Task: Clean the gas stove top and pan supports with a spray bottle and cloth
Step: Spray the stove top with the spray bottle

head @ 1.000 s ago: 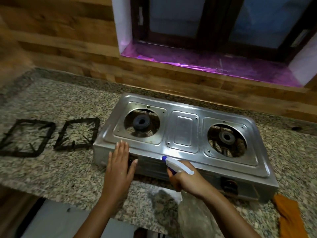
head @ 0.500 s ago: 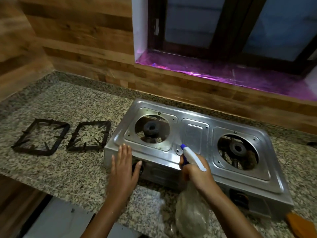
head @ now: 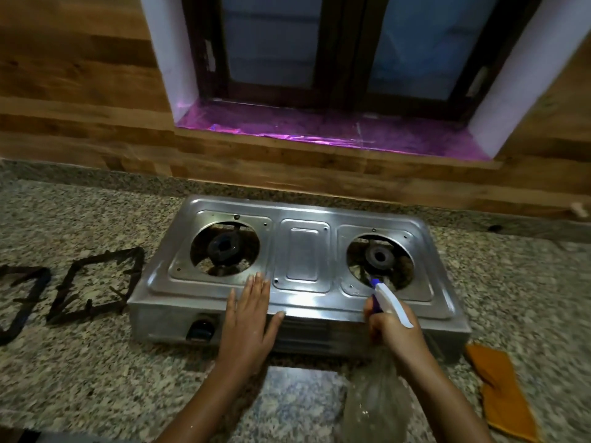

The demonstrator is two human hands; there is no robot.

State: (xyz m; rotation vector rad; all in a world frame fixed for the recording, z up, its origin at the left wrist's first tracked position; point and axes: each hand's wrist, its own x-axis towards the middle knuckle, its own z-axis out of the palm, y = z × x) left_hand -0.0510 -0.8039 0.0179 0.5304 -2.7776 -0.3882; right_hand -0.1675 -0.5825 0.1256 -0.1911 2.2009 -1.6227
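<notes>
Hands: left hand (head: 248, 318) flat, fingers straight, laid on the stove (head: 303, 251) front rim; right hand (head: 395, 334) clasped round the spray bottle (head: 391, 302), nozzle toward the right burner (head: 380, 257).
Bench (head: 96, 362): granite, with open room right of the stove; front edge close beneath the hands.
Stove: near that edge; a hard push could slide it.
Pan supports (head: 107, 259): two, removed, lying left of the stove.
Cloth (head: 502, 388): orange, front right.
Risk: spray may wet the open burner well.

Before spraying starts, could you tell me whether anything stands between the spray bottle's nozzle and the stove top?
Nothing visible does. The spray bottle, held in the right hand, points at the bare stove top by the right burner. Both pan supports lie off to the left, and the left hand rests left of the nozzle.
</notes>
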